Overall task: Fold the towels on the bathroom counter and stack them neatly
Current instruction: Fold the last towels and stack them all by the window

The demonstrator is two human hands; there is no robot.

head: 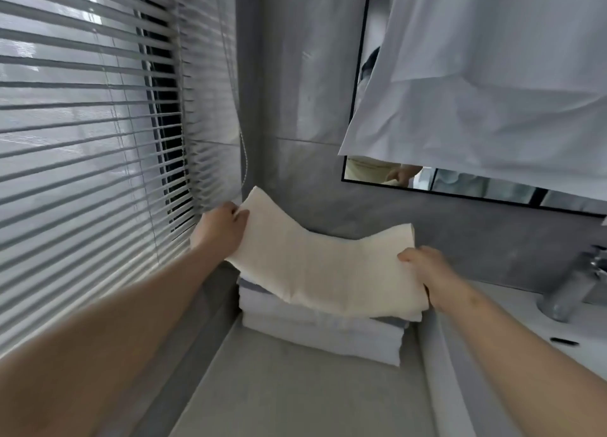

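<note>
A folded cream towel (322, 265) hangs just over a stack of folded white towels (328, 331) at the back of the grey counter (295, 390). My left hand (220, 228) grips the towel's raised left end, near the blinds. My right hand (427, 269) holds its right end, lower down, where the towel touches the top of the stack. The cream towel sags in the middle and hides most of the stack's top. A grey layer shows between the white towels.
Window blinds (92, 141) run along the left, close to my left hand. A white cloth (492, 85) hangs over the mirror (368, 170) at upper right. A chrome tap (571, 292) stands at the right beside the sink edge, with a small dark object (563, 340) near it.
</note>
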